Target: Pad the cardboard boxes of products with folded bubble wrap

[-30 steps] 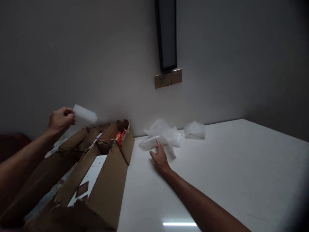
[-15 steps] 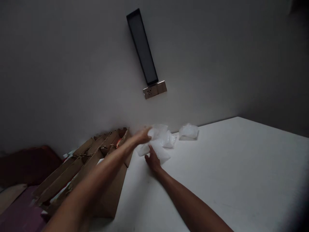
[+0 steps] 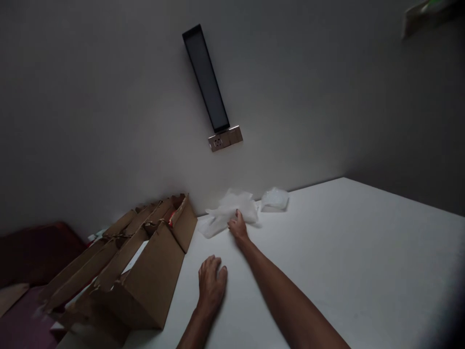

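My left hand (image 3: 211, 282) is over the near part of the white table (image 3: 319, 257), its fingers loosely curved and apart, with nothing in it. Farther off, my right hand (image 3: 238, 228) is closed at the near edge of a crumpled pile of translucent bubble wrap (image 3: 234, 203). Part of its grip is hidden by the wrap. A separate folded piece of bubble wrap (image 3: 275, 199) lies just to the right of the pile, close to the wall.
Open cardboard boxes (image 3: 152, 271) with torn edges stand along the table's left side, with items inside. On the wall behind are a long dark-framed panel (image 3: 207, 80) and a socket plate (image 3: 225, 139). A blurred object (image 3: 425, 19) is at upper right.
My left hand has left the bubble wrap and come back toward me over the table. My right hand stays at the pile, where the wrap has shifted and bunched up.
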{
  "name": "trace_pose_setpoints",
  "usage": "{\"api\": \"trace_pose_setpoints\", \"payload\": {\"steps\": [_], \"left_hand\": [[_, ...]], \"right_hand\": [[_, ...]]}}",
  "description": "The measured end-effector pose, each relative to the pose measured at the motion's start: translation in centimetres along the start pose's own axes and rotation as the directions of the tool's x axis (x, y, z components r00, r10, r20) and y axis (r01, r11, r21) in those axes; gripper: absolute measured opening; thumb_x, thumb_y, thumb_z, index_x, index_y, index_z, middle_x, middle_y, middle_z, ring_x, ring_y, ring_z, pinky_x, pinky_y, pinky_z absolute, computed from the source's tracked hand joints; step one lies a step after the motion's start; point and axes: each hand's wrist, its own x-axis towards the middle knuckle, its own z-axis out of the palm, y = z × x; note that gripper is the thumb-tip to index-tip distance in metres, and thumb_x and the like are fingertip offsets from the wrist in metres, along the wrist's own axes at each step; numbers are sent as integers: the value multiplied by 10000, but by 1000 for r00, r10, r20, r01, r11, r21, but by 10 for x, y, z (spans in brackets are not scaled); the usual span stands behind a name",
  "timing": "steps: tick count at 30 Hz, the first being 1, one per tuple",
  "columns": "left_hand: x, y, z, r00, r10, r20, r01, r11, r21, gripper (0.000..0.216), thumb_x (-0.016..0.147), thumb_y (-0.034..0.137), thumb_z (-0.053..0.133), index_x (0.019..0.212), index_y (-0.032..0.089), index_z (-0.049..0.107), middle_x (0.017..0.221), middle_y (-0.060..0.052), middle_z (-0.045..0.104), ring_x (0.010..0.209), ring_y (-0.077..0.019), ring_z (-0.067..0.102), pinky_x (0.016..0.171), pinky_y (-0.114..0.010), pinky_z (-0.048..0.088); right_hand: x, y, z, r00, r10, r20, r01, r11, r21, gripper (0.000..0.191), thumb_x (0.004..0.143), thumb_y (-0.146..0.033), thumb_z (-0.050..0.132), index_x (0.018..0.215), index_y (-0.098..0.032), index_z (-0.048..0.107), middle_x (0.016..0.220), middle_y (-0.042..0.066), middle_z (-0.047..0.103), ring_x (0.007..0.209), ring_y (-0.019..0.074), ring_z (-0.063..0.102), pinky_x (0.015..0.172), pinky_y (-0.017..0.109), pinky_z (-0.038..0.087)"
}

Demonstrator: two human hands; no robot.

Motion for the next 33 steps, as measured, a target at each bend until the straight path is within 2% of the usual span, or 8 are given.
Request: {"api": "trace_pose_setpoints", "payload": {"steps": [3, 5, 8, 11, 16, 21, 26, 33], "left_hand": [[1, -3, 3, 999, 16, 40, -15, 1000, -20, 349, 824, 237, 525, 1134, 186, 678, 1314, -119, 635, 1298, -265, 528, 1136, -432, 376], [4, -1, 3, 998, 13, 60, -11, 1000, -29, 361, 814, 214, 528, 1142, 185, 677, 1302, -118, 641, 1290, -263, 533, 1129, -425, 384], [7, 1, 1, 997, -10, 75, 13, 999, -35, 356, 800, 196, 537, 1126, 196, 682, 1307, -104, 639, 1295, -257, 522, 1142, -421, 362], [8, 2, 0, 996, -37, 84, 41, 998, -41, 338, 787, 197, 554, 1095, 217, 692, 1330, -74, 626, 1303, -233, 503, 1160, -390, 328], [11, 4, -5, 993, -63, 105, 70, 996, -64, 315, 776, 226, 582, 1067, 240, 702, 1315, -46, 632, 1280, -209, 505, 1137, -343, 333], [13, 7, -9, 991, -57, 121, 67, 994, -81, 296, 788, 208, 568, 1052, 210, 702, 1311, -75, 627, 1283, -225, 493, 1143, -370, 304], [12, 9, -12, 990, -32, 135, 46, 994, -102, 278, 797, 199, 564, 1044, 210, 693, 1308, -73, 622, 1287, -219, 484, 1144, -370, 285], [8, 12, -20, 993, -26, 112, 40, 990, -131, 245, 784, 192, 569, 990, 206, 700, 1239, -79, 652, 1241, -236, 520, 1111, -382, 332]], "right_hand": [[4, -4, -11, 998, -28, -53, 19, 985, -172, 478, 896, -247, 564, 1363, -167, 497, 1291, 121, 592, 962, 211, 646, 907, 427, 523], [4, -9, -18, 994, -85, -68, 62, 956, -287, 523, 846, -195, 509, 1367, -163, 506, 1302, 125, 596, 1045, 239, 620, 989, 435, 469], [4, -17, -25, 985, -175, 4, 159, 888, -432, 531, 785, -164, 517, 1313, -184, 569, 1357, 113, 576, 1248, 276, 500, 1102, 450, 342], [4, -19, -24, 976, -181, 119, 217, 818, -533, 470, 772, -181, 572, 1239, -171, 624, 1419, 150, 527, 1325, 332, 421, 1120, 495, 267], [10, -20, -20, 964, -136, 227, 253, 727, -639, 410, 788, -205, 619, 1193, -145, 634, 1404, 177, 531, 1295, 348, 455, 1067, 524, 302], [0, -27, -28, 977, -137, 161, 211, 685, -697, 406, 825, -216, 477, 1188, -127, 632, 1337, 177, 592, 1223, 318, 525, 1049, 491, 336], [-34, -34, -50, 979, -133, 155, 204, 683, -702, 379, 806, -249, 409, 1070, -184, 673, 1135, 79, 703, 1046, 242, 633, 1002, 434, 420], [-121, -58, -102, 912, -107, 397, 352, 701, -620, 328, 770, -364, 499, 968, -230, 724, 1022, 71, 754, 963, 254, 689, 915, 409, 523]]}}
